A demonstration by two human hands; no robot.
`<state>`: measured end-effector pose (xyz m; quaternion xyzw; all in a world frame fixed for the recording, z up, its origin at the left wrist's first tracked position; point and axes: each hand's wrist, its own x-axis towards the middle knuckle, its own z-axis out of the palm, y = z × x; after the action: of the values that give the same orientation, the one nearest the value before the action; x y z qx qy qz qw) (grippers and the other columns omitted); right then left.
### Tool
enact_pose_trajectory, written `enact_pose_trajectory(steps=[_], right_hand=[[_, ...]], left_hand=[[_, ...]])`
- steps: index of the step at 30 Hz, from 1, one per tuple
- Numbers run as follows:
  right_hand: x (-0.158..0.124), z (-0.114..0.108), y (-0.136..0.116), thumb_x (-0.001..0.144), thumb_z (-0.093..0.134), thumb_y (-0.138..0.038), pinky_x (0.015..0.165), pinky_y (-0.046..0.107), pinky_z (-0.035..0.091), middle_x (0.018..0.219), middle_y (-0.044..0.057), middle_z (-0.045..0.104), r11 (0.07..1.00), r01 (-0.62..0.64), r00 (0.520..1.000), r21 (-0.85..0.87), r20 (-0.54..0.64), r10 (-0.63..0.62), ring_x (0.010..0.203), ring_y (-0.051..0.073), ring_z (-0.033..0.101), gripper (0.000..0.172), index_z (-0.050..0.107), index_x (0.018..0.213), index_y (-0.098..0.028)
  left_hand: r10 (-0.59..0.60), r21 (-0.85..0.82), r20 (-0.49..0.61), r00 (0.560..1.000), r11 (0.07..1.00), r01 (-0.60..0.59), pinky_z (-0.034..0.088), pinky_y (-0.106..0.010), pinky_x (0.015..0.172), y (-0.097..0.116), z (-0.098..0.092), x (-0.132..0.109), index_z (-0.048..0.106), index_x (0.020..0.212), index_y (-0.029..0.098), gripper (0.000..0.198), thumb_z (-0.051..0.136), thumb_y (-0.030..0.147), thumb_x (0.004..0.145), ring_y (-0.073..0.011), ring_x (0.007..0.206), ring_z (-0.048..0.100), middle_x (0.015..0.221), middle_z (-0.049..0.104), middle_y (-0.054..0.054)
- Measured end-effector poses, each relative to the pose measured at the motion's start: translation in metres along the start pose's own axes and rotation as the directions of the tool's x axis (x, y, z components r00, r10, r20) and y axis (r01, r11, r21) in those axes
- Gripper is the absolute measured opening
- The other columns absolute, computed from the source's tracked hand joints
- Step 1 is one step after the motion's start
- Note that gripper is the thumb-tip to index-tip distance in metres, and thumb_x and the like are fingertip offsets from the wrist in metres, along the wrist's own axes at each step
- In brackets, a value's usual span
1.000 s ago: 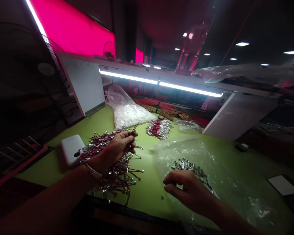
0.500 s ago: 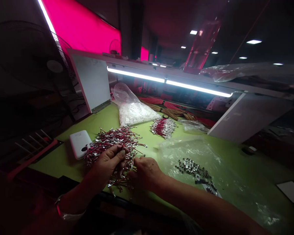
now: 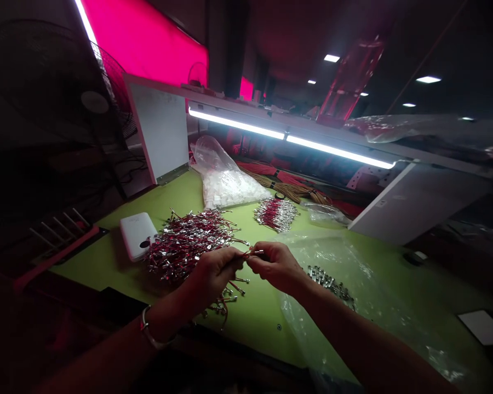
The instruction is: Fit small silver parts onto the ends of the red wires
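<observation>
Between my two hands, just right of the big pile, is a short red wire [image 3: 253, 253] with a shiny metal end. The fingers of my left hand [image 3: 219, 268] are pinched on its left end. My right hand [image 3: 277, 265] pinches it from the other side, with the metal tip showing past the fingers. Left of the hands lies a loose heap of short red wires with metal terminals [image 3: 184, 241]. Farther back, a neater bundle of the same wires [image 3: 276, 214] rests on the green tabletop [image 3: 263, 317]. Small metal parts [image 3: 332, 284] lie on a clear plastic sheet, partly behind my right forearm.
A white power-bank-like device [image 3: 137, 235] stands left of the heap. Behind it sits a clear bag of white pieces [image 3: 230, 186]. Coiled wires [image 3: 296, 190] lie under the lit shelf [image 3: 246, 127]. A rack with upright rods [image 3: 61, 235] is at the left edge.
Both hands have moved up and right, away from the heap, and have come together on one red wire. The view has shifted slightly.
</observation>
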<state>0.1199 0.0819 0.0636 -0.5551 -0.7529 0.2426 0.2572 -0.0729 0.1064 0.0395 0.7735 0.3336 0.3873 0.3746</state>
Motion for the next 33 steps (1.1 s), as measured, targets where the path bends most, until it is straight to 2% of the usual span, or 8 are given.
enact_pose_trajectory(steps=[2, 5, 10, 14, 18, 21, 27, 33], right_hand=[[0.006, 0.008, 0.010, 0.099, 0.045, -0.031, 0.051, 0.020, 0.043, 0.071, 0.000, 0.066, 1.000, -0.001, 1.000, -0.010, -0.006, 0.001, 0.058, 0.011, 0.059, 0.027, 0.065, 0.092, -0.014], [0.020, 0.023, 0.025, 0.097, 0.053, -0.028, 0.066, 0.025, 0.048, 0.087, 0.006, 0.070, 0.992, -0.035, 0.999, -0.120, -0.024, 0.032, 0.075, 0.016, 0.065, 0.019, 0.066, 0.101, -0.015], [0.040, 0.039, 0.033, 0.087, 0.058, -0.010, 0.074, 0.031, 0.044, 0.091, 0.012, 0.067, 0.948, -0.052, 0.996, -0.315, 0.049, 0.071, 0.083, 0.022, 0.065, 0.011, 0.067, 0.086, -0.015], [0.031, 0.023, 0.021, 0.085, 0.055, -0.009, 0.071, 0.031, 0.040, 0.083, 0.011, 0.066, 0.953, -0.040, 0.995, -0.299, 0.080, 0.067, 0.078, 0.022, 0.062, 0.014, 0.065, 0.079, -0.015], [0.011, -0.003, 0.012, 0.079, 0.058, -0.013, 0.063, 0.027, 0.037, 0.065, 0.001, 0.059, 0.991, -0.065, 0.994, -0.113, 0.082, 0.075, 0.066, 0.016, 0.055, 0.012, 0.061, 0.068, -0.018], [0.005, -0.008, 0.011, 0.079, 0.058, -0.021, 0.052, 0.022, 0.036, 0.057, -0.004, 0.052, 0.983, -0.129, 0.986, 0.131, 0.123, 0.113, 0.055, 0.011, 0.049, 0.010, 0.061, 0.070, -0.018], [0.000, 0.006, 0.006, 0.083, 0.058, -0.041, 0.050, 0.023, 0.046, 0.063, 0.000, 0.060, 0.816, -0.215, 0.977, 0.537, 0.129, 0.172, 0.050, 0.010, 0.054, 0.027, 0.060, 0.073, -0.016], [-0.008, 0.015, 0.009, 0.083, 0.064, -0.054, 0.059, 0.025, 0.050, 0.074, 0.001, 0.063, 0.731, -0.172, 0.980, 0.660, 0.036, 0.198, 0.060, 0.011, 0.057, 0.038, 0.065, 0.085, -0.016]], left_hand=[[-0.046, 0.009, -0.037, 0.998, 0.999, 0.046, 0.047, -0.024, 0.059, -0.003, 0.000, 0.001, 0.071, 0.090, 0.019, 0.020, 0.054, 0.029, 0.093, -0.0139, 0.061, 0.058, 0.069, 0.065, 0.001], [-0.089, 0.049, -0.149, 0.985, 0.994, 0.098, 0.045, -0.024, 0.059, -0.007, -0.009, -0.002, 0.070, 0.094, 0.018, 0.023, 0.052, 0.032, 0.095, -0.0149, 0.063, 0.058, 0.071, 0.065, 0.000], [-0.061, 0.145, -0.210, 0.976, 0.985, 0.093, 0.049, -0.029, 0.074, -0.007, -0.018, -0.008, 0.069, 0.098, 0.019, 0.020, 0.054, 0.031, 0.094, -0.0200, 0.082, 0.064, 0.089, 0.071, -0.004], [0.041, 0.244, -0.224, 0.974, 0.970, 0.015, 0.048, -0.036, 0.087, -0.004, -0.015, -0.007, 0.069, 0.098, 0.019, 0.018, 0.052, 0.026, 0.095, -0.0232, 0.091, 0.063, 0.096, 0.069, -0.008], [0.265, 0.347, -0.110, 0.958, 0.913, -0.213, 0.045, -0.041, 0.098, 0.000, -0.005, 0.001, 0.067, 0.107, 0.017, 0.020, 0.051, 0.018, 0.097, -0.0253, 0.108, 0.061, 0.112, 0.069, -0.014], [0.331, 0.262, 0.023, 0.943, 0.909, -0.325, 0.047, -0.038, 0.097, -0.001, 0.004, 0.007, 0.068, 0.106, 0.017, 0.020, 0.050, 0.016, 0.098, -0.0234, 0.108, 0.063, 0.113, 0.070, -0.013], [0.294, 0.140, 0.052, 0.954, 0.944, -0.299, 0.049, -0.031, 0.079, -0.010, 0.006, 0.008, 0.068, 0.099, 0.019, 0.018, 0.050, 0.022, 0.099, -0.0180, 0.083, 0.062, 0.088, 0.068, -0.005], [0.169, 0.013, -0.076, 0.983, 0.986, -0.169, 0.046, -0.028, 0.072, -0.012, -0.001, 0.010, 0.066, 0.094, 0.019, 0.016, 0.051, 0.024, 0.098, -0.0159, 0.077, 0.056, 0.083, 0.062, -0.002]])
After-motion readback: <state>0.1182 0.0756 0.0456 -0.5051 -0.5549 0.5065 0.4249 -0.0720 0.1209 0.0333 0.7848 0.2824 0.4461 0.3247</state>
